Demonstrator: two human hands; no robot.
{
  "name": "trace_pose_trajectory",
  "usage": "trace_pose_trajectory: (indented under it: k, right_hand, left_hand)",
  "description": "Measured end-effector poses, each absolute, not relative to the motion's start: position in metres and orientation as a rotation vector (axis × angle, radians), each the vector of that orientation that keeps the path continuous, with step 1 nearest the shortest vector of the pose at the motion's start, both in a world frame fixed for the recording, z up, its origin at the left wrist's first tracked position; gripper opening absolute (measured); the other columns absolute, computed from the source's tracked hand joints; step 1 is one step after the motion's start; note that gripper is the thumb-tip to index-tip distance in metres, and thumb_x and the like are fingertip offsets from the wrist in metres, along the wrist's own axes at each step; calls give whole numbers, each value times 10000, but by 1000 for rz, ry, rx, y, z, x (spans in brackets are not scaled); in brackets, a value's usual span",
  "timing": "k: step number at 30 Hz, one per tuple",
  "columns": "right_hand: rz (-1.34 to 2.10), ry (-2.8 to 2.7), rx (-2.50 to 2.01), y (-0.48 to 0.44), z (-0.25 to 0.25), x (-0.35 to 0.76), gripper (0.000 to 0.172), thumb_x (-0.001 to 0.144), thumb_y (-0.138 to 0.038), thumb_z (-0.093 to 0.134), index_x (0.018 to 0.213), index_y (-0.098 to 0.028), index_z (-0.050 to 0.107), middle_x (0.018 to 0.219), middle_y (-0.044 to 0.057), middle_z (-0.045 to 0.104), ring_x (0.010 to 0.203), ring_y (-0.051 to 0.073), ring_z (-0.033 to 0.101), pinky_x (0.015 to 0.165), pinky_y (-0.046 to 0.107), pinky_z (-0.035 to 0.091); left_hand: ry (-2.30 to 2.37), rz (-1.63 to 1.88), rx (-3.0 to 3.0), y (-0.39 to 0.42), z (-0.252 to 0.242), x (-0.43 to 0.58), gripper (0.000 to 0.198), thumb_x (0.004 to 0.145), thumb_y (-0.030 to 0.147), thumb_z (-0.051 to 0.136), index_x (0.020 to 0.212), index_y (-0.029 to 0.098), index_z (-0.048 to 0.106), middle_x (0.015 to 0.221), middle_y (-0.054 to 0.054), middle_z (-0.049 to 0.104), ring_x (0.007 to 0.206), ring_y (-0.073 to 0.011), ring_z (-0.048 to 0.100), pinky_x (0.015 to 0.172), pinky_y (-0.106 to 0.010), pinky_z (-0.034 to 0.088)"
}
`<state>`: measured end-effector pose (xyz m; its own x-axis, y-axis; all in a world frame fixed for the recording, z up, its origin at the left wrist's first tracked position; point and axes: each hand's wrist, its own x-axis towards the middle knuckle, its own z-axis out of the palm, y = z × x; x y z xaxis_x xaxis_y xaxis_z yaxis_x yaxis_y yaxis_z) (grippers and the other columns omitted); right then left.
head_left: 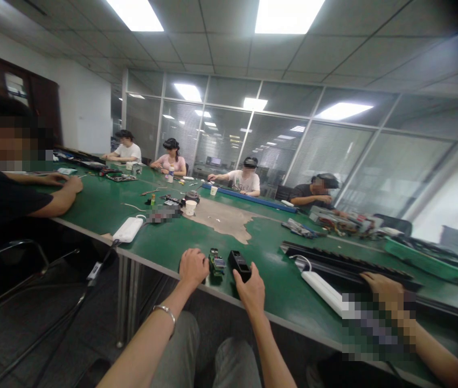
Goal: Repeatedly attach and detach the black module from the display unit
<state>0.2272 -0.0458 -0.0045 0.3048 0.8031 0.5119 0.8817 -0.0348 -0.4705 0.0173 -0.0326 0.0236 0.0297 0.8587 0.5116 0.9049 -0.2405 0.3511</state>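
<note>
The left grip [192,268] sits curled, knuckles up, just beside a small green circuit board [216,263]; from here I cannot tell whether it is closed on anything. The right grip [249,291] reaches up to a black plastic box [239,264], its fingertips [236,275] at the box's near end, though I cannot tell if it is clamped. Both things lie on the green table [277,291], close to its edge. The board looks light and stiff but fragile, best taken by its edges, clear of the components. The box looks light and hard, its flat sides the natural hold. A co-worker's hand [380,285] rests well off to the right, past a white power strip [321,291].
</note>
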Motion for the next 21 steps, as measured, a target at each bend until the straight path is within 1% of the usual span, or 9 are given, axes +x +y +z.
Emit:
trace_pose_trajectory:
  k: [3, 5, 11, 15, 17, 21]
  right_hand:
    - [-79, -1519, -1866, -48, -3, 227, 654, 838, -503, 497, 1342, -86, 487, 1126, 183, 648, 1041, 297, 611, 893, 363, 433]
    - [-37, -1499, -1861, -50, 2, 225, 619, 836, -510, 492, 1316, -120, 519, 1092, 164, 665, 1008, 286, 627, 870, 356, 439]
    - [59, -1370, -1698, -55, 29, 208, 627, 790, -573, 519, 1248, -148, 576, 1088, 136, 681, 1006, 280, 635, 872, 354, 443]
    - [116, -1353, -1579, -57, 44, 187, 621, 770, -574, 549, 1223, -152, 593, 1041, 115, 697, 942, 251, 653, 843, 330, 455]
    - [117, -1381, -1546, -56, 47, 177, 616, 773, -568, 549, 1217, -144, 595, 1048, 121, 695, 935, 246, 654, 838, 326, 458]
    - [91, -1451, -1539, -53, 44, 161, 593, 792, -545, 534, 1215, -133, 592, 1093, 143, 680, 982, 255, 645, 862, 338, 455]
  left_hand:
    - [-1890, -1008, -2196, -33, 23, 17, 261, 887, 329, 493, 853, 204, 719, 1000, -80, 641, 994, -224, 529, 901, -354, 381]
    - [-1900, -1012, -2200, -33, 23, 16, 267, 892, 325, 484, 857, 204, 720, 1001, -81, 641, 994, -225, 526, 899, -357, 381]
    - [-1933, -1047, -2186, -34, 23, 16, 257, 888, 320, 499, 840, 203, 723, 991, -83, 643, 997, -223, 527, 911, -356, 378]
    - [-1940, -1061, -2182, -34, 23, 16, 262, 892, 307, 489, 835, 206, 723, 983, -82, 646, 1004, -221, 528, 914, -354, 376]
    - [-1935, -1060, -2180, -34, 23, 16, 262, 890, 301, 486, 833, 203, 723, 979, -84, 647, 1000, -221, 529, 912, -355, 375]
    - [-1926, -1062, -2161, -34, 22, 16, 263, 886, 298, 486, 819, 200, 721, 968, -85, 647, 991, -221, 530, 906, -351, 378]
